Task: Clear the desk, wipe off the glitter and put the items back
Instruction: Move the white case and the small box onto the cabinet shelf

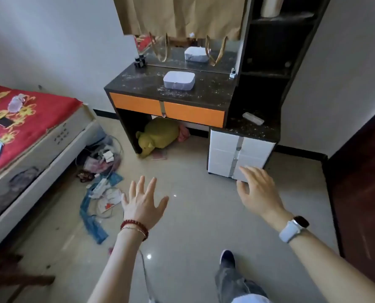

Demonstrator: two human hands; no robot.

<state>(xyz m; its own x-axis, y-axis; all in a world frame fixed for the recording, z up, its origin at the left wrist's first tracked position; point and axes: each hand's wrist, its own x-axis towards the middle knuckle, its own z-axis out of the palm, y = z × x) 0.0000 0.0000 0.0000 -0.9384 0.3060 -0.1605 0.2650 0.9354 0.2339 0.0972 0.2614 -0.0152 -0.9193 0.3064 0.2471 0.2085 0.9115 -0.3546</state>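
I judge the job barely begun: glitter (173, 89) still speckles the whole desk (212, 92), and the white lidded box (179, 80) sits mid-top, nearer the front edge than the mirror. Small dark bottles (140, 61) stand at the back left corner, another small bottle (232, 73) at the back right. The lower side cabinet (241, 153) carries glitter too, plus a clear flat case (253, 118) near its back edge. My left hand (143, 203) and right hand (259, 191) are both spread wide and empty, well short of the desk. The floor ahead is open tile; clutter (101, 178) lies along the bed (26, 125) to my left.
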